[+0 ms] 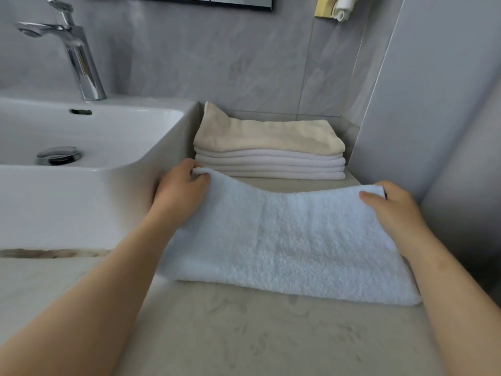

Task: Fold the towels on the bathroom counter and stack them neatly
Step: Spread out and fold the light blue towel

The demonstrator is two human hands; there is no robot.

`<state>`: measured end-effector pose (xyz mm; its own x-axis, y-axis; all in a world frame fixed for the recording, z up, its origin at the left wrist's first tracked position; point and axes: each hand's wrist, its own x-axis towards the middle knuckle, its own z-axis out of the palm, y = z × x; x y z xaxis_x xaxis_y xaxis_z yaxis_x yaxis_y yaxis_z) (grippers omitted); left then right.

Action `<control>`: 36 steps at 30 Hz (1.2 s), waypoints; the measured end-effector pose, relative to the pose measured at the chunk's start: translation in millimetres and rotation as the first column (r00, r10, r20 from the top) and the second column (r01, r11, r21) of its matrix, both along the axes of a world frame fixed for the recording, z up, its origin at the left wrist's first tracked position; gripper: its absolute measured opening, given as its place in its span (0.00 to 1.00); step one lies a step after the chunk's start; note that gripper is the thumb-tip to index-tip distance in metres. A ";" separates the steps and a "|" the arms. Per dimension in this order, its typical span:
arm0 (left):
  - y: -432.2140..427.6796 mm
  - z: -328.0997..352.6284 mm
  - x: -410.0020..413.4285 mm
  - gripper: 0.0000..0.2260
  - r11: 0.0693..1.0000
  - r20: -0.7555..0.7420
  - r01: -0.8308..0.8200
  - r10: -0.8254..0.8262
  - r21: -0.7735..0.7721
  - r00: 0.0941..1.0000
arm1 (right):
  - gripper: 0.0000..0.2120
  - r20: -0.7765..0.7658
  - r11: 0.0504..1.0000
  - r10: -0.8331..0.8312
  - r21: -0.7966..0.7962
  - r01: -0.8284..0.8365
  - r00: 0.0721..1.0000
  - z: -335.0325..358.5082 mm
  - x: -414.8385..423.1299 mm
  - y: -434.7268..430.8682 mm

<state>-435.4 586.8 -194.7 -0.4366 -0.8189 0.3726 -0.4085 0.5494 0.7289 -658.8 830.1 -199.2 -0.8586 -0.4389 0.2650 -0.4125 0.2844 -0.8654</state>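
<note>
Nearest the camera, two bare forearms reached up from the bottom corners of the frame over the counter. A pale blue towel, already folded at its near edge, lay at the centre. The left hand pinched its far left corner with curled fingers, knuckles up; the right hand gripped the far right corner, thumb on top. Both corners were raised, the edge sagging between them. Just above, a stack of folded towels sat beside the sink, so the task looked mostly done: this towel needed finishing and stacking.
</note>
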 end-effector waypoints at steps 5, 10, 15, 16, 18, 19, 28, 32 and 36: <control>-3.6 -10.2 -4.7 0.06 0.996 0.153 0.053 -0.063 0.072 0.986 | 0.09 0.096 0.995 0.057 -0.085 -0.049 0.994 -0.4 -3.8 -4.5; -12.3 -20.0 -10.6 0.05 0.993 0.158 0.049 -0.066 0.108 0.985 | 0.08 0.202 0.997 0.031 -0.073 -0.016 0.979 -14.5 -8.7 -8.4; -18.2 -23.2 -13.3 0.04 0.995 0.157 -0.002 -0.014 0.097 0.988 | 0.04 0.223 0.998 -0.002 -0.057 0.015 0.975 -12.1 -13.8 -13.3; -19.3 -23.8 -13.6 0.05 0.995 0.157 -0.012 -0.004 0.097 0.988 | 0.03 0.224 0.999 -0.001 -0.051 0.012 0.975 -11.9 -14.9 -13.9; -21.8 -24.6 -14.5 0.06 0.995 0.154 -0.021 0.006 0.097 0.988 | 0.03 0.223 0.999 -0.001 -0.037 0.010 0.975 -11.5 -17.4 -14.9; -22.9 -24.9 -14.9 0.06 0.996 0.155 -0.023 0.009 0.091 0.988 | 0.03 0.217 1.000 -0.005 -0.023 0.010 0.976 -11.3 -18.3 -15.5; -29.1 -28.9 -17.9 0.06 0.999 0.185 0.042 -0.047 0.031 0.982 | 0.06 0.042 0.993 -0.049 0.106 0.045 0.998 -14.7 -21.8 -23.4; -29.2 -30.6 -18.3 0.08 0.997 0.227 0.080 -0.082 0.020 0.970 | 0.07 -0.017 0.986 -0.050 0.160 0.052 0.999 -19.2 -22.1 -24.3; -29.3 -28.4 -19.0 0.07 0.996 0.267 0.086 -0.091 0.033 0.959 | 0.07 -0.095 0.973 -0.027 0.227 0.048 0.995 -22.0 -23.3 -25.2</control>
<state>-454.5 557.5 -223.1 -0.5890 -0.7788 0.2157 -0.5408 0.5782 0.6110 -682.0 804.9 -221.1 -0.8527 -0.4648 0.2384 -0.4712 0.4875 -0.7351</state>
